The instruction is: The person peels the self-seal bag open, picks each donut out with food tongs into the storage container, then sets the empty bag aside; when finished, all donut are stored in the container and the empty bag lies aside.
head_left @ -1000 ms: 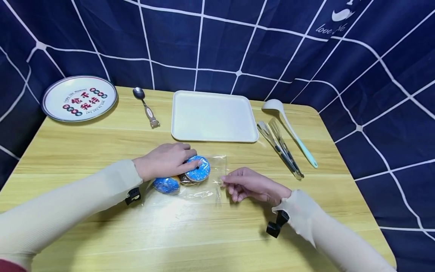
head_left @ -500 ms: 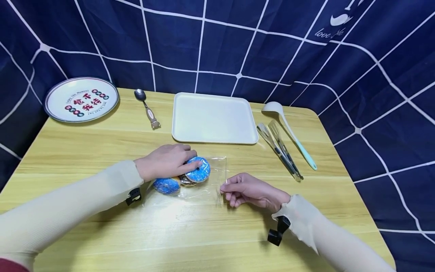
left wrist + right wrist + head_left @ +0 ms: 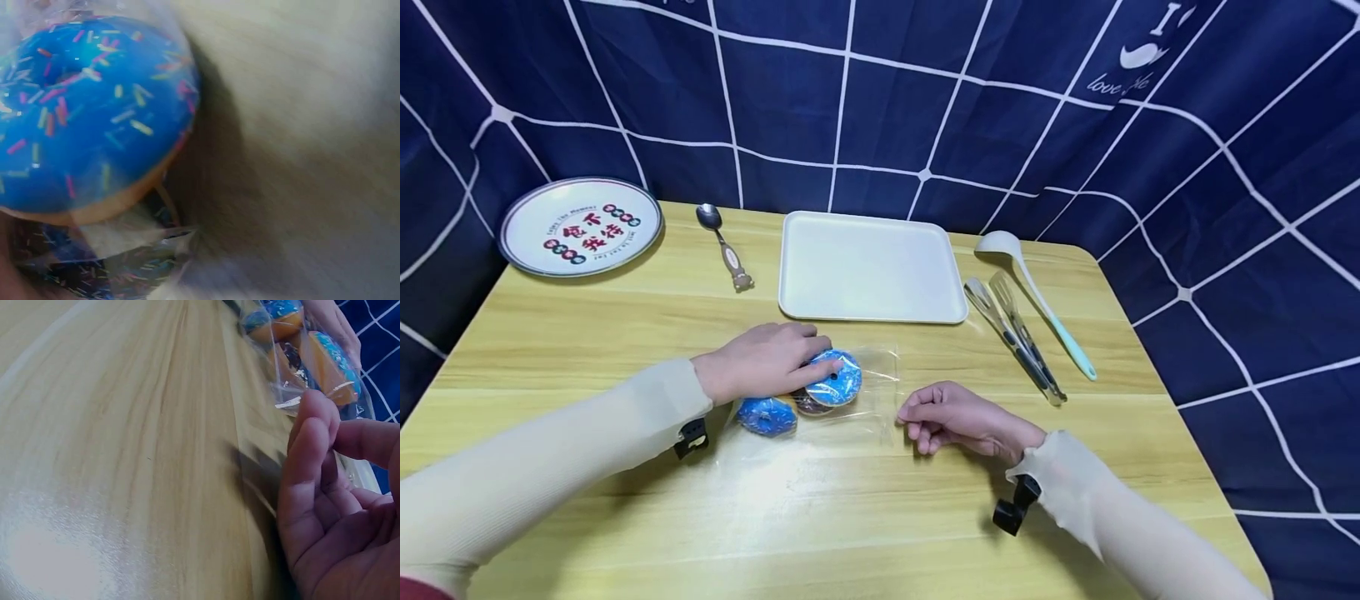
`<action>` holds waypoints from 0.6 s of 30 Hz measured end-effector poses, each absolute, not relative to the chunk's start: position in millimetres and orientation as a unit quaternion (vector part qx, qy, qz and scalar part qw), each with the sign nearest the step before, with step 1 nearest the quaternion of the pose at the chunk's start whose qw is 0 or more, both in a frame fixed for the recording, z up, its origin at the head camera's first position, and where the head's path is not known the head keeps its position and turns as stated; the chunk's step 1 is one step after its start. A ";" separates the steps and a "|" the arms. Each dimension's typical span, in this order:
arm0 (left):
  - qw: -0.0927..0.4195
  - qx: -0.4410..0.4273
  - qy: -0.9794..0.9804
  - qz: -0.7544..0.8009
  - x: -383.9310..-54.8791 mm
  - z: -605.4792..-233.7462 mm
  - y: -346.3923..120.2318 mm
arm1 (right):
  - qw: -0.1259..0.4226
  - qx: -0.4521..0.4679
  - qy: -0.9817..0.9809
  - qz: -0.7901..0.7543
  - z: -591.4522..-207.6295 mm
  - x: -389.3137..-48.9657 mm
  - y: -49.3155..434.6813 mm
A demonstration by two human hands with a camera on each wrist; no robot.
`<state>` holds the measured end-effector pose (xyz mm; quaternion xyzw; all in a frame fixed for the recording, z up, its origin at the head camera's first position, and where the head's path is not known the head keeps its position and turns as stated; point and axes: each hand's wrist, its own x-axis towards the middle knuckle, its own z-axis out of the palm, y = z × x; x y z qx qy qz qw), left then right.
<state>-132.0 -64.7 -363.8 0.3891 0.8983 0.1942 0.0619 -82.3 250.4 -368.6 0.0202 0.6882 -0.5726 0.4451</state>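
Observation:
On the wooden table lies a clear plastic bag (image 3: 876,400) with doughnuts inside. A blue sprinkled doughnut (image 3: 835,379) leans over a dark brown one (image 3: 809,405), and another blue doughnut (image 3: 767,416) lies nearer to me. My left hand (image 3: 767,360) holds the upper blue doughnut through the film, thumb across its top; its other fingertips are partly hidden. At the bag's right edge, my right hand (image 3: 958,419) pinches the film with thumb and forefinger. The right wrist view shows those fingertips together in front of the bag (image 3: 290,403). A blue doughnut (image 3: 106,125) fills the left wrist view.
Behind the bag sits a white rectangular tray (image 3: 872,267). A printed plate (image 3: 523,237) and a spoon (image 3: 726,250) are at the back left. Metal tongs (image 3: 1015,346) and a ladle (image 3: 1037,296) with a mint handle lie right. A dark blue curtain (image 3: 880,108) stands behind the table.
My right fingertips have shifted slightly right and toward me along the bag's edge. The left hand stays on the doughnuts. The head view has tilted a little.

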 end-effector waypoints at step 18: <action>0.016 0.378 0.915 0.139 -97.8 -356.9 -72.0 | 0.434 0.030 0.674 -0.598 -369.3 -78.3 242.7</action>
